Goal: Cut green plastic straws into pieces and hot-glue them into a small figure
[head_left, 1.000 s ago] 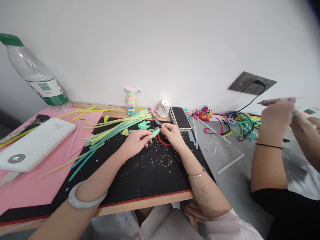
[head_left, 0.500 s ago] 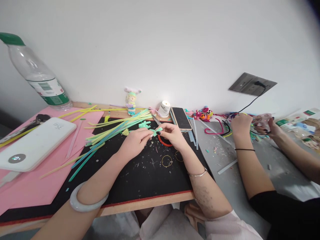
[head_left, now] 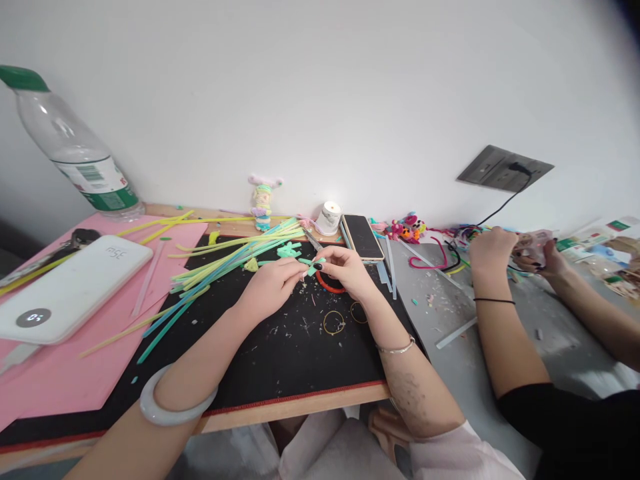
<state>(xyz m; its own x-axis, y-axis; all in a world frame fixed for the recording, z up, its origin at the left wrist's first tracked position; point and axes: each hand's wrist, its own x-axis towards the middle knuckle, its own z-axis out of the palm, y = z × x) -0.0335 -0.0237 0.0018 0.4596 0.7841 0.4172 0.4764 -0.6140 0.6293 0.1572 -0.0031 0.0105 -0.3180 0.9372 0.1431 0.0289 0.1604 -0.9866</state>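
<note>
Over the black mat (head_left: 300, 360), my left hand (head_left: 273, 283) and my right hand (head_left: 345, 270) meet at a short piece of mint-green pipe cleaner (head_left: 312, 267). Both hands pinch it between thumb and fingertips, and its strips appear crossed. Just behind lies another mint-green pipe cleaner shape (head_left: 289, 250), with a small yellow piece (head_left: 251, 265) beside it. Partly hidden by my right hand are scissors with red handles (head_left: 330, 285), their blades pointing toward the wall. A bundle of yellow, green and blue pipe cleaners (head_left: 235, 257) spreads to the left of my hands.
A white power bank (head_left: 80, 287) rests on pink sheets (head_left: 100, 373), near a plastic bottle (head_left: 95, 160). Toward the wall stand a small doll (head_left: 262, 207), a white cup (head_left: 329, 219) and a phone (head_left: 363, 237). At right, another person's hands (head_left: 493, 250) hold a clear pinkish item (head_left: 533, 248).
My hands stay almost in place, with the green piece turned slightly between my fingertips. The other person's hands have shifted a little to the right.
</note>
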